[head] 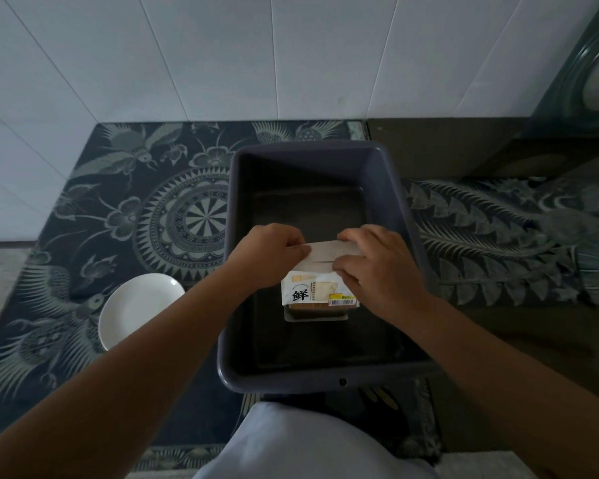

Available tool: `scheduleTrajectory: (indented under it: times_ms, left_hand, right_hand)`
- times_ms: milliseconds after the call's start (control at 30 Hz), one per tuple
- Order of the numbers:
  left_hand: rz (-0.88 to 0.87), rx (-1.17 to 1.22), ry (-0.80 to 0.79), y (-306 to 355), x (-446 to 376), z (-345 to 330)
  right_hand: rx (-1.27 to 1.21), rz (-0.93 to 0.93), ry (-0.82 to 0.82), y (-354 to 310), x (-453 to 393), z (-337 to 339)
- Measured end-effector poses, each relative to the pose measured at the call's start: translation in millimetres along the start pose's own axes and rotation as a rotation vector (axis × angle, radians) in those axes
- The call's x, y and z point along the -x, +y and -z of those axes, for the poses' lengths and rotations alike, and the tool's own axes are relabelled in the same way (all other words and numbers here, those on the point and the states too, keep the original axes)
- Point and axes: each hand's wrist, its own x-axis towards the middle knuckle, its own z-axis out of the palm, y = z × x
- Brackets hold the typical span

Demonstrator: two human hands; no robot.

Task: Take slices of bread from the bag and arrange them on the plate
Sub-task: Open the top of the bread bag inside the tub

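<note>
**Both hands on bread bag top, bag inside grey tub**

Bread bag (318, 288): standing in the dark grey tub (407, 216), near the tub's middle. White label with a large black character and a yellow barcode sticker faces the camera. Brown bread visible through the clear lower part, below the label. Bag top is a flat white flap, pulled up between the two hands.

Left hand (268, 257): grip closed on the left end of the flap, thumb on top pointing right, fingers curled under. Forearm comes in from lower left, crossing the tub's left wall.

Right hand (377, 267): grip closed on the right end of the flap, fingers folded over its top edge and front, knuckles up. Forearm comes in from lower right, over the tub's right wall.

Hands sit level with each other, apart, with the flap spanning the gap between them.

Plate (135, 309): white, bare, down-left of the left grip, outside the tub, partly covered by the left forearm. Sits on the patterned dark cloth (118, 202) over the bench.

White tiled wall (222, 57) beyond the tub. Pale clothing (291, 444) at the bottom edge, below both grips.
</note>
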Motion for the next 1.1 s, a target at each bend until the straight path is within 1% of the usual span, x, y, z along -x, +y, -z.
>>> scheduleTrajectory:
  times_ms: [67,233,300,467,600,733,867,900,933,967,1000,1033,1100]
  left_hand:
    - [-0.005,0.014,0.05,0.0,-0.4,0.2]
    - [-0.041,-0.008,0.187,-3.6,-4.2,6.3]
    - [-0.05,-0.018,0.227,-5.7,-5.6,7.6]
    - [-0.095,-0.027,0.263,-6.1,-9.5,9.0]
    - [-0.082,-0.071,0.304,-4.4,-9.3,6.9]
    - [-0.173,-0.22,0.411,-4.2,-4.7,9.7]
    - [-0.265,-0.306,0.395,5.3,7.8,14.8]
    - [-0.328,-0.321,0.406,11.4,14.8,14.1]
    - [-0.428,-0.339,0.41,16.6,22.4,12.3]
    - [-0.539,-0.376,0.393,20.5,30.2,9.3]
    - [-0.618,-0.437,0.342,22.9,36.9,6.0]
    - [-0.628,-0.512,0.268,23.9,41.9,3.8]
    - [-0.497,-0.597,0.162,22.0,46.2,2.0]
  right_hand:
    - [-0.001,0.02,-0.004,-2.2,2.3,0.4]
    - [-0.024,0.05,0.081,-11.1,17.5,4.6]
    - [-0.056,0.064,0.076,-16.8,26.2,6.5]
    - [-0.056,0.1,-0.088,-27.7,45.9,9.0]
    - [-0.099,0.063,-0.128,-29.9,48.2,12.7]
    - [-0.147,0.128,-0.187,-31.8,48.0,14.5]
    - [-0.187,0.086,-0.19,-33.0,47.6,17.1]
    - [-0.193,0.076,-0.188,-33.3,47.0,17.8]
    - [-0.197,0.069,-0.185,-33.8,46.3,18.5]
    - [-0.198,0.062,-0.181,-34.5,45.2,19.4]
    - [-0.196,0.058,-0.181,-35.3,43.7,20.6]
    - [-0.195,0.056,-0.185,-35.2,42.1,21.2]
    - [-0.199,0.043,-0.222,-33.6,38.6,22.8]
